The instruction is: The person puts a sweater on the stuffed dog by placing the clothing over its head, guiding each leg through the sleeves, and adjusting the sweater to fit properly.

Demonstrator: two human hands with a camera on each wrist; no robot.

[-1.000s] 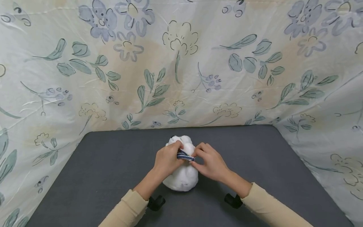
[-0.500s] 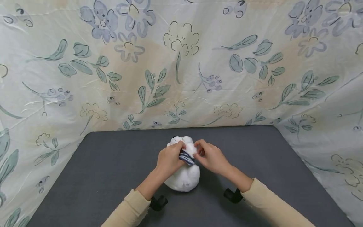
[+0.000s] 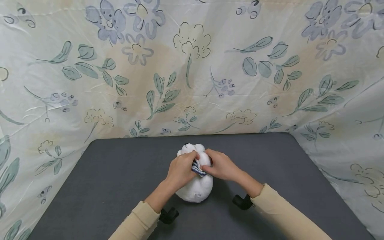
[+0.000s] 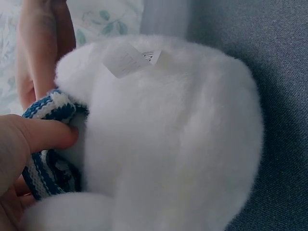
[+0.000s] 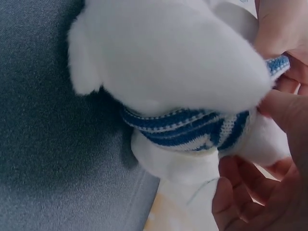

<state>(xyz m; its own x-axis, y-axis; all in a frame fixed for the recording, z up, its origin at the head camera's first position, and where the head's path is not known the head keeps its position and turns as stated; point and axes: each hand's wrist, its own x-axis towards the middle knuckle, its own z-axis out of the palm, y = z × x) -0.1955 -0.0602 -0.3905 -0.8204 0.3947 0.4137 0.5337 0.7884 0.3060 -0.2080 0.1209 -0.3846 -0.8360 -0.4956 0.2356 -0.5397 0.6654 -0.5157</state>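
Pinching a blue-and-white knitted scarf [image 3: 197, 167] (wrapped round the toy's neck), the left hand [image 3: 181, 170] and right hand [image 3: 220, 165] close on it from either side; the white plush toy [image 3: 195, 186] sits on the grey table [image 3: 105, 173] between them.

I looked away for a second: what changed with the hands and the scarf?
Both hands, left hand and right hand, closed in together, bunching the striped scarf narrower at the neck of the white plush toy. Both kept pinching it; the toy stayed on the grey tabletop.
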